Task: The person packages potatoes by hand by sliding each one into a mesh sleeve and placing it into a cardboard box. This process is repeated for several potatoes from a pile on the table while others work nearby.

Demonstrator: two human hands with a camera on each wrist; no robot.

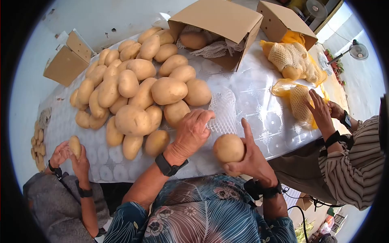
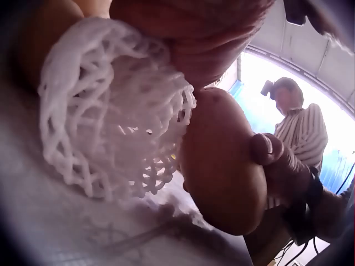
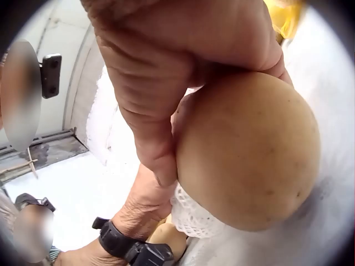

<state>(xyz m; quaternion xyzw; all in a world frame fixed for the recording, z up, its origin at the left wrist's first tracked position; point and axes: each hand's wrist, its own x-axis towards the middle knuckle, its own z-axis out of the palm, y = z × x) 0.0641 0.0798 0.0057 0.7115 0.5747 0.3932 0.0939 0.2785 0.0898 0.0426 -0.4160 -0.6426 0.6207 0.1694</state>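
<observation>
In the head view my left hand grips the near edge of a white foam net sleeve, which spreads over the table. My right hand holds a round potato just right of the sleeve's near end, thumb and fingers around its side. From the left wrist view, the sleeve's mouth is round and open, and the potato stands beside it. The right wrist view shows the potato in my right hand, with the sleeve partly hidden behind it.
Many loose potatoes are heaped left of my hands. A cardboard box with wrapped potatoes stands at the back. Yellow net bags lie to the right, where a person in a striped top handles one. Another person at left holds a potato.
</observation>
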